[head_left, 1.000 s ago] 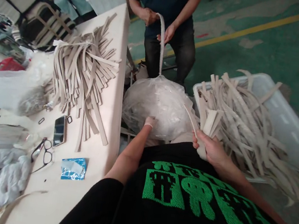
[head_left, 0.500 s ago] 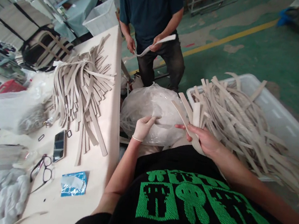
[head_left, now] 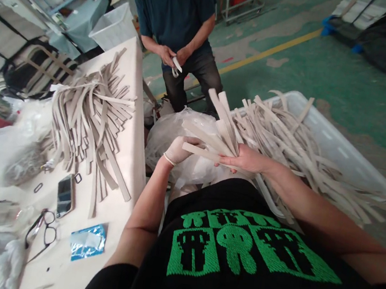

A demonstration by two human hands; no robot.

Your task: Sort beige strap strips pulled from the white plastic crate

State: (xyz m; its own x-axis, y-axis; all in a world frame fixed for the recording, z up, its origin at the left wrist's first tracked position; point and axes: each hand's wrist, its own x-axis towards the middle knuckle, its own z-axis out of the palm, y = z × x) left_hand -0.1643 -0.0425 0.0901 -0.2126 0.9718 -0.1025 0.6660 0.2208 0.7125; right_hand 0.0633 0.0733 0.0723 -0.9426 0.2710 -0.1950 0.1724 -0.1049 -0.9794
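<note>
Strips (head_left: pixel 226 129) in right hand (head_left: pixel 248 159) nearer table (head_left: pixel 115 215)

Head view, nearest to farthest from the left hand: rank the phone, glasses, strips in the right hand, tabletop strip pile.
1. Held strips: beside the left hand, fanned from the right hand.
2. Strip pile: leftward, on the table.
3. Phone: farther left.
4. Glasses: just beyond the phone.

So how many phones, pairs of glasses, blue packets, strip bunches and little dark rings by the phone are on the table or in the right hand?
Dark-screened rectangular phone: 1
Dark-framed glasses: 1
Shiny blue packet: 1
Bunches of flat beige strips: 2 (pale table, bare right hand)
Small dark rounded rings: 2
Total: 7
</note>
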